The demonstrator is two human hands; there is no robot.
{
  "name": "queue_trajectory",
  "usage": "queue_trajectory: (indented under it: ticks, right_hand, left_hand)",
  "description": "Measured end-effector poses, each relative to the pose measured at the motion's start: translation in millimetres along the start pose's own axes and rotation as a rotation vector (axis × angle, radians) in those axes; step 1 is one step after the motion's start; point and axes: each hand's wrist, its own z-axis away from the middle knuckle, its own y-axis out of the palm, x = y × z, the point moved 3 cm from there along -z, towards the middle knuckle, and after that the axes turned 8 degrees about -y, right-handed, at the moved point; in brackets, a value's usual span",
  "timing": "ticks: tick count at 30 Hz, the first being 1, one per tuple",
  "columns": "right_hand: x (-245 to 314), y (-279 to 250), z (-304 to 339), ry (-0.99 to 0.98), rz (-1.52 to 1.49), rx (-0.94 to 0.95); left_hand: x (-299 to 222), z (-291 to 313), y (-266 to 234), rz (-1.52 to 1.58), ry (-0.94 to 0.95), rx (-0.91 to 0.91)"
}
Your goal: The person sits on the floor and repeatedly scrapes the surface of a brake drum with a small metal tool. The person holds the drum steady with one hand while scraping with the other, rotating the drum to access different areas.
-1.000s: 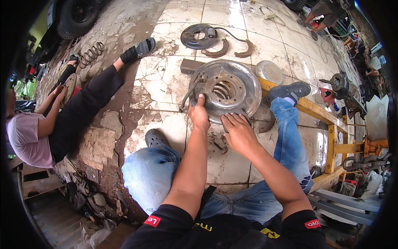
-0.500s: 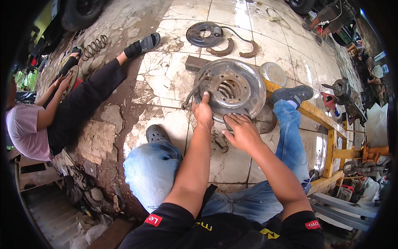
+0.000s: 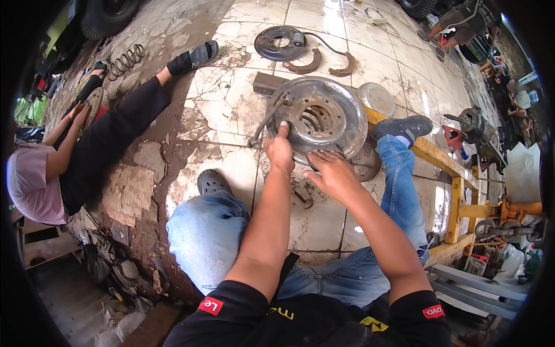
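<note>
My left hand is gripping the brake backing plate. My right hand is resting nearly flat on it; whether it's gripping, I can't tell

Tiles open left of disc; yellow frame blocks right

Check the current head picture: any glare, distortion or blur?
Head view: glare whitens part of the tiled floor; head view: grey metal bars at lower right look bowed near the black fisheye border; head view: the left hand, right hand and brake backing plate look reasonably sharp.
</note>
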Motion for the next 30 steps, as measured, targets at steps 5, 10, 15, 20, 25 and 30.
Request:
queue_trajectory:
  ticks: [5, 10, 15, 20, 25, 30]
  right_hand:
    - [2.5, -2.8, 10.2, -0.033, 0.033, 0.006]
    - [9.8, -0.5, -0.5, 0.021, 0.048, 0.035]
    - [-0.1, -3.1, -2.6, 0.071, 0.009, 0.105]
    - [8.8, -9.9, 3.9, -0.034, 0.056, 0.111]
    - [1.2, -10.2, 0.5, 0.04, 0.133, 0.162]
    - [9.8, -8.3, 13.7, 0.026, 0.15, 0.127]
  left_hand:
    - [0.6, -1.8, -1.2, -0.02, 0.007, 0.023]
    - [3.1, -9.5, -4.3, -0.009, 0.019, 0.015]
    - [0.1, -2.5, 0.7, -0.004, -0.001, 0.044]
    - [1.3, -6.2, -2.6, 0.042, -0.008, 0.033]
    - [3.8, -3.9, 1.5, -0.026, 0.007, 0.015]
    - [3.6, -5.4, 0.3, 0.02, 0.009, 0.064]
